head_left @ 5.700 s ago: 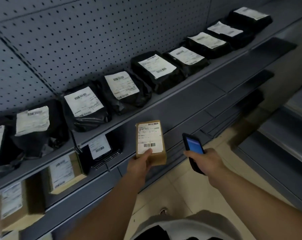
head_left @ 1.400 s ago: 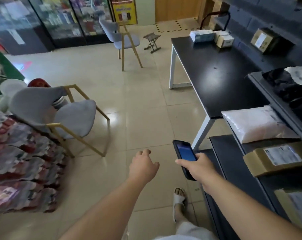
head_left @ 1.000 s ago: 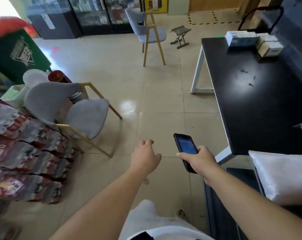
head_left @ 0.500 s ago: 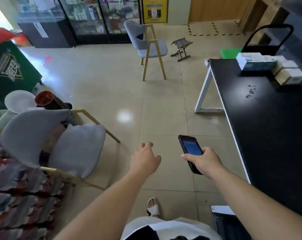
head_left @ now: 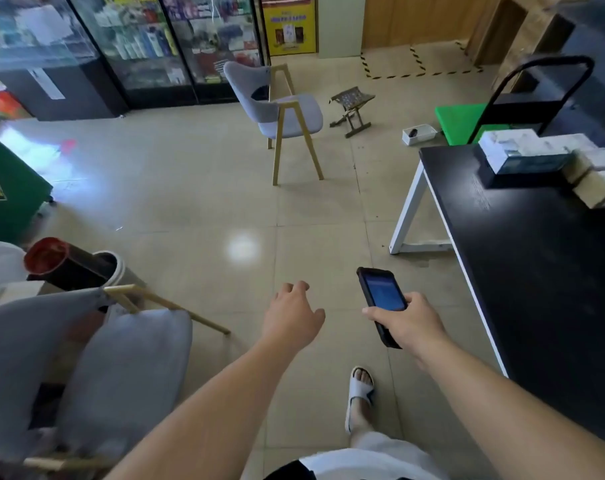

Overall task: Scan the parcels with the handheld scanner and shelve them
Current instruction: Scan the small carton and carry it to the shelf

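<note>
While right hand (head_left: 410,322) grips scanner (head_left: 380,301), left hand (head_left: 294,318) loose, empty; white tray (head_left: 419,134) holds dark item.

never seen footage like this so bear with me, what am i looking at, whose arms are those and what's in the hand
No machine here: a person wears a camera on the head, looking forward and down, so the two bare arms are their own. The right hand grips a handheld scanner with its screen lit. The left hand holds nothing, fingers loose. On the black table at the right lie a few boxes. A grey chair stands on the tiled floor ahead.
</note>
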### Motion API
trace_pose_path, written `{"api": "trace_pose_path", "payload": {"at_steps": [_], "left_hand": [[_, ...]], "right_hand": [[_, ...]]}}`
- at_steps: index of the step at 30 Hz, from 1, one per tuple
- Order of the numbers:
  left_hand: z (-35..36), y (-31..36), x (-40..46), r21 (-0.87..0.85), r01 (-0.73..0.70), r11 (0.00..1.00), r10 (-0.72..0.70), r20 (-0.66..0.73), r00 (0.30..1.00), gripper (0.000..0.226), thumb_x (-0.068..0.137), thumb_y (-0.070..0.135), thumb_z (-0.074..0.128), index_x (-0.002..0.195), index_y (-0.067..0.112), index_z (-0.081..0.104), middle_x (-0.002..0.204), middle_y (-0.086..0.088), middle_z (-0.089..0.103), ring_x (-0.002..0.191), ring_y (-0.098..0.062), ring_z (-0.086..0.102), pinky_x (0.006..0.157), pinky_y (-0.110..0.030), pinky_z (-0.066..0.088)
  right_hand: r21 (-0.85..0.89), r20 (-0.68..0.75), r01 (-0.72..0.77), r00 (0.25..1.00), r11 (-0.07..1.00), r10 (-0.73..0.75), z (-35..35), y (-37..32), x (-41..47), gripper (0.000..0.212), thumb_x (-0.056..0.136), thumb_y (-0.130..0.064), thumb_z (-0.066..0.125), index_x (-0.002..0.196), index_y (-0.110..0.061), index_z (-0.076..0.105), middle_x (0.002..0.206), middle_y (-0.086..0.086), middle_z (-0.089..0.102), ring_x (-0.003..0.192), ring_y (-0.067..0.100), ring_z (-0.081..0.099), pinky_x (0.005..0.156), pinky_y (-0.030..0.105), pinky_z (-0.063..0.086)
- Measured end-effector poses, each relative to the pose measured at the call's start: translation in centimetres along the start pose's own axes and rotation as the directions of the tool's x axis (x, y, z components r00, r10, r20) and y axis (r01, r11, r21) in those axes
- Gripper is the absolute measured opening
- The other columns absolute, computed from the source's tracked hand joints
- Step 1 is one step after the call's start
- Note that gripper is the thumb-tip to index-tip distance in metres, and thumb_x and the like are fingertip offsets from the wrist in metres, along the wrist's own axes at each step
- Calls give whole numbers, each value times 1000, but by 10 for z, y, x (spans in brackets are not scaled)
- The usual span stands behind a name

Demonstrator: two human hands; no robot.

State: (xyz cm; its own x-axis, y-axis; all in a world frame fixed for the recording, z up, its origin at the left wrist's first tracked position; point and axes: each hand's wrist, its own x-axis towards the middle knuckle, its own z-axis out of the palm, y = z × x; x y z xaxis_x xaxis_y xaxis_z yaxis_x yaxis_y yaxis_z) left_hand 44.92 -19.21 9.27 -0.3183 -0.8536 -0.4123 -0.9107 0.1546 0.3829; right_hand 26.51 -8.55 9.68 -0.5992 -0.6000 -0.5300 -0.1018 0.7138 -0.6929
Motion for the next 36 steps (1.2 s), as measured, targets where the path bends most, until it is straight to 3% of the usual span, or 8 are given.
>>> {"api": "trace_pose_path", "payload": {"at_steps": [8,11,15,26,31,36], "left_hand": [[-37,67,116,-19,48,999,-48,-25,999,64,99,41,61,156,22,39,156,-4,42,140,-28,45,110,-39,42],[-48,88,156,-69,61,996,-63,-30,998,64,99,42,61,156,23,39,156,-2,42,139,-27,46,106,-39,45],[-64,109,214,-75,48,996,-50,-24,998,66,98,43,62,156,23,39,157,-1,42,139,-25,47,105,-39,47],[-135,145,404,-44,-54,998,55,26,998,67,98,42,62,157,24,38,159,-2,40,143,-27,44,108,-41,48],[-162,169,475,11,-104,994,103,59,993,67,98,43,63,158,25,37,160,-1,40,143,-26,43,107,-42,48],[-161,212,525,77,-160,984,149,124,981,67,98,45,63,157,26,38,158,-1,41,142,-26,45,107,-42,48]], "right_hand": [[-10,67,43,997,999,-42,-33,-90,131,67,67,-46,93,113,-17,55,103,2,66,89,20,66,73,36,55],[-29,86,49,995,998,-47,-41,-117,167,64,69,-46,92,113,-17,55,103,2,66,88,18,65,67,34,50],[-38,86,43,995,998,-40,-43,-150,214,65,69,-47,92,112,-18,53,104,2,65,90,20,65,75,38,55],[-59,-24,-3,1000,998,2,-39,-255,356,67,67,-49,90,112,-17,52,104,4,64,93,24,65,80,42,58],[1,-88,-40,995,999,40,-45,-289,399,63,72,-45,90,115,-18,53,104,3,64,91,21,64,69,35,51],[59,-116,-85,989,995,91,-69,-295,435,67,69,-47,91,118,-20,53,103,0,65,92,19,65,69,34,51]]}}
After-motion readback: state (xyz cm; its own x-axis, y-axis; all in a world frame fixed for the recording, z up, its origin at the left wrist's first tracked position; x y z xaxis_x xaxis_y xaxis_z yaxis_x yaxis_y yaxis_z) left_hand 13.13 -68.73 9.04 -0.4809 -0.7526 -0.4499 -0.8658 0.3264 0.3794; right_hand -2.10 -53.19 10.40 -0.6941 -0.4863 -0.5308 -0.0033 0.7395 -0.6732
